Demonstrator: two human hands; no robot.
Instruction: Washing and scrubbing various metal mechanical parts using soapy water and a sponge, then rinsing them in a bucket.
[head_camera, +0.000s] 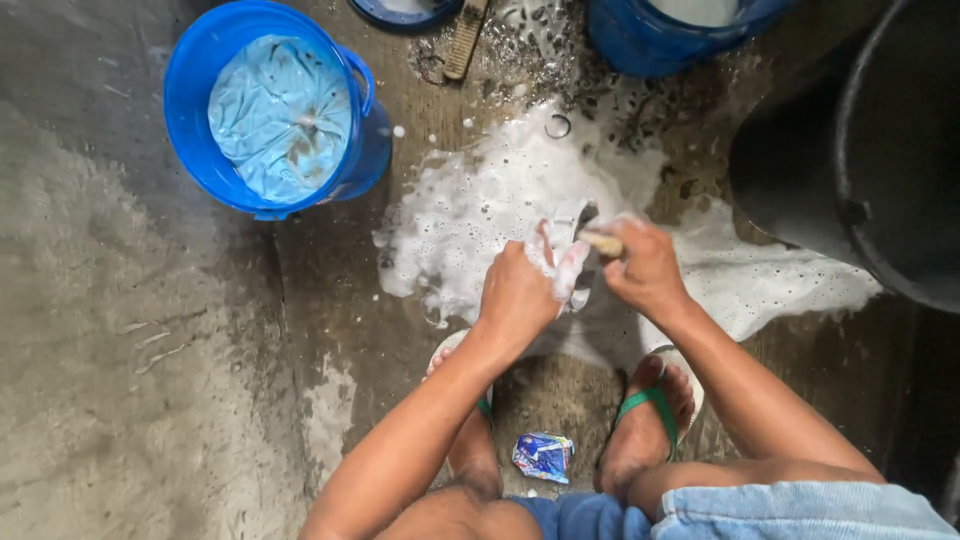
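The soapy cloth (562, 262) is being held at the middle of the scene, over a foam patch (480, 215) spreading across the wet concrete floor (120, 330), just beyond two sandalled feet. Bare floor is lying open to the left; the right is being crowded by a black tub (870, 150). The cloth is being clamped in the closed left hand (518, 295), while a brush handle (603, 243) is being gripped tight by the right hand (648, 270). A blue cloth is being held in the far-left blue bucket (205, 150).
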